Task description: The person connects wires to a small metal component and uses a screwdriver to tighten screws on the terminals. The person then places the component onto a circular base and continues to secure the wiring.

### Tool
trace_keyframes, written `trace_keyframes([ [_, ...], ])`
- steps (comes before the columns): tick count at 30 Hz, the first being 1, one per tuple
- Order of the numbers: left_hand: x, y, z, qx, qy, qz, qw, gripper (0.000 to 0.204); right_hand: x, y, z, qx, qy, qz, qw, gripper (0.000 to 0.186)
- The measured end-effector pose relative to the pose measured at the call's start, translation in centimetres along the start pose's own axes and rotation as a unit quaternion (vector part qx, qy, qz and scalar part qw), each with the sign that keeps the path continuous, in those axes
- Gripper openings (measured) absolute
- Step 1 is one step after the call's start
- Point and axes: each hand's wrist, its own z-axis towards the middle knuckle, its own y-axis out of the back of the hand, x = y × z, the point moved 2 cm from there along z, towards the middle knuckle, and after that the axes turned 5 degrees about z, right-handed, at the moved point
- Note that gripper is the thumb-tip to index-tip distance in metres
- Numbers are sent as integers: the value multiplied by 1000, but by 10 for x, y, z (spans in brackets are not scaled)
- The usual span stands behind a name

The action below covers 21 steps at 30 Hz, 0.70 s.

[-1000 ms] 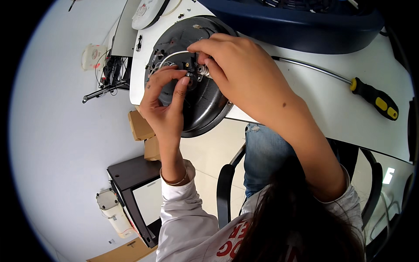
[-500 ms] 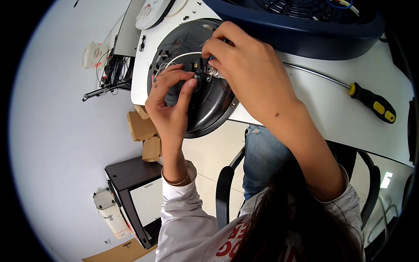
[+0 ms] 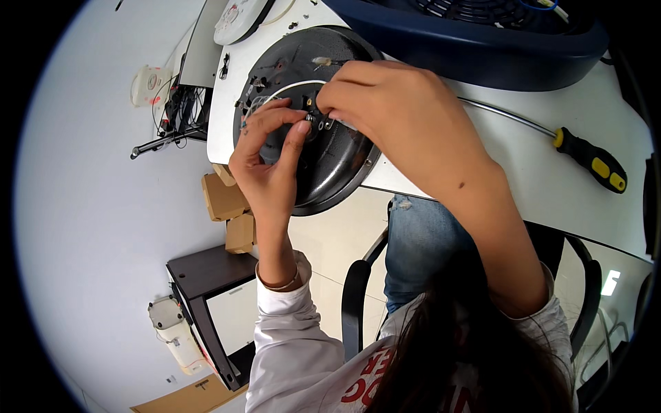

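Note:
A dark, round metal pan-shaped base [image 3: 327, 182] lies at the table's edge with small fittings and wires on it. Over its middle, my left hand [image 3: 270, 148] pinches a small shiny metal piece [image 3: 310, 118] between thumb and forefinger. Close beside it on the right is my right hand [image 3: 406, 117], its fingers bent and closed at the black fitting; what they hold is hidden behind them. A white wire [image 3: 296, 86] arches across the base between the two hands. Thin clear wires pass behind my left fingers.
A long screwdriver [image 3: 591, 160] with a black and yellow handle lies to the right. A large dark blue housing [image 3: 475, 58] stands at the far side. A white round part [image 3: 237, 20] and loose screws lie at far left. Cardboard boxes [image 3: 224, 198] sit below the table.
My right hand has shifted slightly right, its fingers curled further in, uncovering more of the base's far side. My left hand keeps its pinch in nearly the same place.

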Motion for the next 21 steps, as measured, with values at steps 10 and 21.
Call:
trace_keyframes([
  [10,6,2,-1,12,3,-79,997,12,0,-8,-1,-22,-3,-23,999,9],
  [21,8,4,-1,17,11,-82,996,12,1,-8,-1,-31,26,-68,997,9],
])
